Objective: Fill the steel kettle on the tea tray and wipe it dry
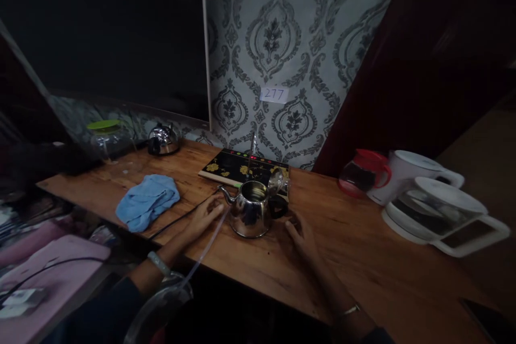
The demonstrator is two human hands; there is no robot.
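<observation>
A shiny metal kettle [250, 217] stands upright on the wooden table [346, 242]. Its lid [276, 180] is tipped up on the right, so the mouth is uncovered. My left hand [207, 216] lies by the spout, fingers stretched out; I cannot tell whether they touch the kettle. Close to the black handle [278, 206] is my right hand [301, 234], thumb and fingers apart, partly in shadow. A clear tube [205, 251] slants from beside the kettle down past my left wrist to a transparent vessel [163, 303] below the table edge.
Behind the kettle lies a black cooktop panel [229, 165] with gold flowers and a lit red display. Left stand a blue cloth [148, 201], a second kettle [163, 140] and a glass jug with green lid [105, 140]. Right are a red-lidded jug [360, 174] and white-handled jugs [435, 212].
</observation>
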